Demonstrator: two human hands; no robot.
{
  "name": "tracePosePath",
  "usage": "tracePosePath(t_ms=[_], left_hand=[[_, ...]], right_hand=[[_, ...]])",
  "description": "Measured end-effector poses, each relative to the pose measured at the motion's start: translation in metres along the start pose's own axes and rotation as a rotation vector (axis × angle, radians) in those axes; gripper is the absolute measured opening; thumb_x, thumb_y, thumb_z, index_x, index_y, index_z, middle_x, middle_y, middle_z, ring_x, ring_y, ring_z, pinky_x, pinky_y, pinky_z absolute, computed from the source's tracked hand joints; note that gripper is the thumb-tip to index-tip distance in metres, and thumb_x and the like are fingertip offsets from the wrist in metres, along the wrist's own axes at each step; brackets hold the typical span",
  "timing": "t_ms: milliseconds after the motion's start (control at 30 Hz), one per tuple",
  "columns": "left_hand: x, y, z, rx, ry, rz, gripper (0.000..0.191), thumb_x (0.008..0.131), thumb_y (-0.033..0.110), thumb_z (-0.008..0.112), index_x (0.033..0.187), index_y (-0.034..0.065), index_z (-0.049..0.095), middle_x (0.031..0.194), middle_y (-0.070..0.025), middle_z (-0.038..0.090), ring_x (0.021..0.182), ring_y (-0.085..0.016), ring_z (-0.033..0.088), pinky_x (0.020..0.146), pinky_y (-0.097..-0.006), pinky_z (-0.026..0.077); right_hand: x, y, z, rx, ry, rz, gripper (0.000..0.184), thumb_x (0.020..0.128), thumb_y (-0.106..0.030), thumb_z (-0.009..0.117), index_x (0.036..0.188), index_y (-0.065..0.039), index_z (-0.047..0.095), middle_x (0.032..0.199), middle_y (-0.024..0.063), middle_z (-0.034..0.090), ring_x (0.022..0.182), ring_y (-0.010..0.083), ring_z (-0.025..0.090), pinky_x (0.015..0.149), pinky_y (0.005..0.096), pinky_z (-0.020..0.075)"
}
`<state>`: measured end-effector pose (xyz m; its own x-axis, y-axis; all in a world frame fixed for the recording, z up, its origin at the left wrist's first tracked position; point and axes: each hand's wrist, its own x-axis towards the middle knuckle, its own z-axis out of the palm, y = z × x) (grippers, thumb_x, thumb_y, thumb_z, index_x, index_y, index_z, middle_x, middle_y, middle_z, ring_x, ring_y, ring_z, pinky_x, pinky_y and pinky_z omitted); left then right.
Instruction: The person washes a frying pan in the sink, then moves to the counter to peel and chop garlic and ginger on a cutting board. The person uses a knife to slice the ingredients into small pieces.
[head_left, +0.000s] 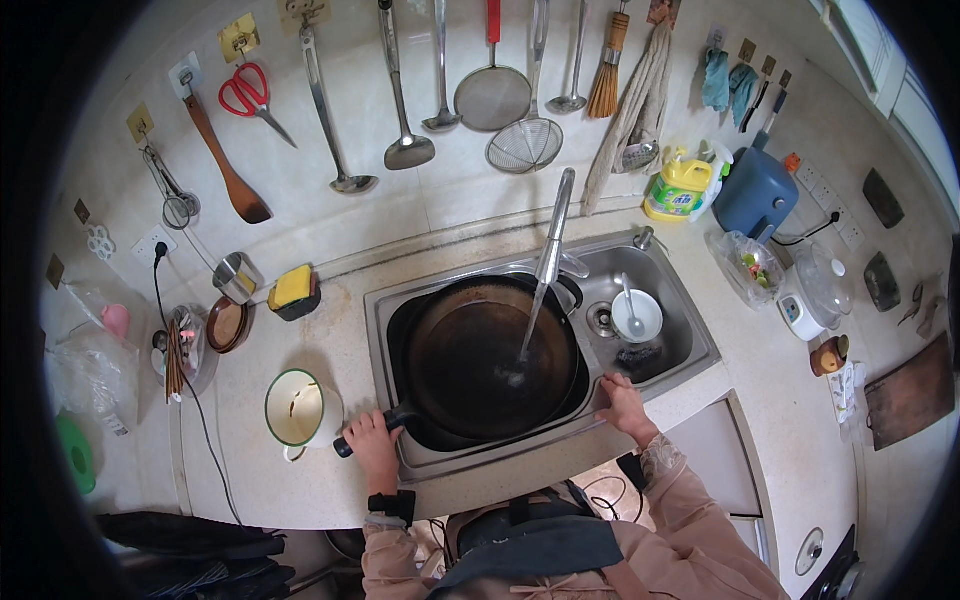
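Observation:
A dark wok lies in the left basin of a steel double sink, and water runs into it from the faucet. My left hand is closed around the wok's black handle. My right hand rests with fingers spread at the sink's front rim, near the divider, and holds nothing that I can see. In the right basin a white bowl with a spoon in it sits beside the drain. A dark scouring pad lies in front of the bowl.
A green-rimmed enamel mug stands left of my left hand. Behind it are a yellow sponge and brown bowls. Several utensils hang on the wall, including a skimmer. A yellow detergent bottle and a bagged item are at right.

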<state>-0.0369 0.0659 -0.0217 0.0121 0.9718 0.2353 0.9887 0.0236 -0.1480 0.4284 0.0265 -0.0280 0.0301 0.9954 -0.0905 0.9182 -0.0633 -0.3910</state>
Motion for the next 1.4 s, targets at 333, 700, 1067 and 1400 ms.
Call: tracePosePath(t_ms=[333, 700, 1067, 1400], left_hand=[[-0.001, 0.002, -0.002, -0.041, 0.052, 0.003, 0.048, 0.072, 0.041, 0.076, 0.104, 0.0091, 0.058, 0.092, -0.0071, 0.056, 0.091, -0.027, 0.055, 0.087, -0.0430, 0.038], [0.000, 0.006, -0.006, -0.057, -0.012, -0.041, 0.046, 0.073, 0.040, 0.075, 0.104, 0.0099, 0.057, 0.095, -0.0070, 0.055, 0.097, -0.028, 0.053, 0.091, -0.0431, 0.037], [0.001, 0.010, -0.010, -0.028, -0.060, -0.074, 0.043, 0.073, 0.037, 0.077, 0.102, 0.0120, 0.057, 0.097, -0.0059, 0.056, 0.099, -0.026, 0.054, 0.094, -0.0427, 0.036], [0.003, 0.014, -0.011, -0.055, -0.095, -0.123, 0.043, 0.072, 0.035, 0.077, 0.102, 0.0114, 0.057, 0.098, -0.0073, 0.055, 0.102, -0.028, 0.052, 0.095, -0.0435, 0.035]], right_hand=[[0.026, 0.028, -0.010, 0.150, -0.081, -0.072, 0.047, 0.069, -0.017, 0.078, 0.111, -0.002, 0.064, 0.106, 0.0140, 0.063, 0.100, 0.0344, 0.060, 0.087, 0.0417, 0.0487], [0.195, 0.028, -0.037, 0.782, 0.201, 0.156, 0.034, 0.092, -0.027, 0.064, 0.110, 0.002, 0.063, 0.080, 0.0111, 0.067, 0.067, 0.0147, 0.064, 0.059, 0.0300, 0.0488], [0.257, 0.012, -0.032, 0.787, 0.119, 0.128, 0.024, 0.097, -0.023, 0.058, 0.082, -0.005, 0.052, 0.062, 0.0020, 0.057, 0.050, 0.0091, 0.053, 0.044, 0.0252, 0.0404], [0.253, 0.026, -0.034, 0.967, 0.016, 0.065, 0.033, 0.095, -0.033, 0.062, 0.076, -0.007, 0.056, 0.059, -0.0015, 0.053, 0.048, 0.0076, 0.048, 0.043, 0.0240, 0.0367]])
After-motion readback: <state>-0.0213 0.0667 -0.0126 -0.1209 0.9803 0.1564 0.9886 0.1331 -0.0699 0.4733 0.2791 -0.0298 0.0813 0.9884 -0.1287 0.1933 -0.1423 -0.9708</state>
